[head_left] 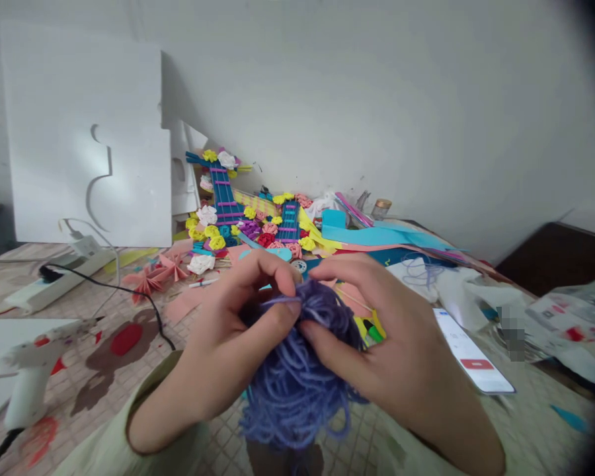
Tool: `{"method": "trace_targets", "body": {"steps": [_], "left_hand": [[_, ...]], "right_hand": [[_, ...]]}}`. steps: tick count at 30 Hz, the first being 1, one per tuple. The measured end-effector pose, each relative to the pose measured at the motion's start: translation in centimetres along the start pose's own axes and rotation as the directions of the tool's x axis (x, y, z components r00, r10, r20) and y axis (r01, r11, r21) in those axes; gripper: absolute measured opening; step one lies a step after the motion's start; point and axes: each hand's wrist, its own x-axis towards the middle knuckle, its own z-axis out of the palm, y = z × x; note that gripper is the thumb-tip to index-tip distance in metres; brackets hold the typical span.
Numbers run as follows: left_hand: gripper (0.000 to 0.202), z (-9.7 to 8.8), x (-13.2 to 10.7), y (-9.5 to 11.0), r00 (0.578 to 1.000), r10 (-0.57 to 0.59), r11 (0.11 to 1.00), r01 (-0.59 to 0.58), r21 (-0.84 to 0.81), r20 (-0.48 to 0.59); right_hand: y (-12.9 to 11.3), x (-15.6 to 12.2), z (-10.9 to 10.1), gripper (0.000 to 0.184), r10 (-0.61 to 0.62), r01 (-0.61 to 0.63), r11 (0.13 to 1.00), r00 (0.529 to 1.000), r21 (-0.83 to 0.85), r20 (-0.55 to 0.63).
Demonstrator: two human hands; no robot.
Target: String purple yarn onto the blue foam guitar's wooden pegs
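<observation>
A bundle of looped purple-blue yarn hangs between my hands, above the near part of the table. My left hand pinches a strand at the top of the bundle between thumb and forefinger. From the other side, my right hand closes on the yarn, its thumb pressed into the top and its fingers curled round the back. The two thumb tips are close together. Most of the fingers behind the yarn are hidden.
At the left lie a white glue gun and a power strip with cords. Paper-flower decorations and blue paper strips fill the back. A lit phone lies at the right beside plastic bags. A white board leans on the wall.
</observation>
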Motion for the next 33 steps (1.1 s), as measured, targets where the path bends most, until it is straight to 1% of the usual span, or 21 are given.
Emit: {"method": "trace_targets", "body": {"steps": [3,6,8,10,13,15,19,22,26,29,33], "left_hand": [[0.007,-0.1,0.1,0.0,1.0,-0.017,0.999,0.017,-0.03,-0.003],[0.004,-0.1,0.1,0.0,0.999,-0.035,0.998,0.036,-0.046,0.014],[0.001,0.0,0.0,0.0,0.999,-0.044,0.998,0.045,-0.036,0.032],[0.005,0.1,-0.1,0.0,0.996,-0.053,0.999,0.053,-0.002,0.067],[0.017,0.2,-0.1,0.1,0.992,-0.061,0.996,0.053,0.074,0.107],[0.017,0.2,-0.1,0.3,0.99,-0.076,0.993,0.064,0.1,0.123],[0.013,0.0,-0.2,0.5,0.983,-0.099,0.993,0.087,0.083,0.153],[0.015,-0.3,-0.4,0.7,0.979,-0.091,0.994,0.08,0.07,0.18],[0.017,-0.5,-0.6,0.6,0.973,-0.085,0.996,0.077,0.046,0.215],[0.012,-0.6,-0.6,0.5,0.975,-0.093,0.996,0.094,0.003,0.204],[0.011,-0.5,-0.3,0.6,0.988,-0.076,0.994,0.085,-0.062,0.138]], "right_hand": [[0.2,0.1,0.1,0.021,0.057,-0.062,0.996,0.996,0.072,0.062],[0.2,0.1,0.0,0.018,0.083,-0.088,0.985,0.996,0.146,0.041],[0.1,-0.1,-0.1,0.018,0.1,-0.102,0.981,0.995,0.166,0.018],[0.1,-0.2,-0.2,0.019,0.113,-0.112,0.979,0.994,0.169,0.005],[0.1,-0.2,-0.3,0.02,0.132,-0.13,0.974,0.991,0.184,0.0],[0.2,-0.2,-0.3,0.021,0.139,-0.138,0.968,0.99,0.211,0.011],[0.3,0.0,-0.5,0.023,0.152,-0.167,0.95,0.985,0.263,0.076],[0.2,0.1,-0.8,0.024,0.167,-0.195,0.929,0.979,0.315,0.115],[0.2,0.1,-1.0,0.024,0.163,-0.191,0.91,0.981,0.369,0.106],[0.2,0.1,-0.9,0.022,0.169,-0.195,0.912,0.98,0.36,0.104],[0.4,0.0,-0.7,0.021,0.142,-0.164,0.922,0.986,0.351,0.086]]}}
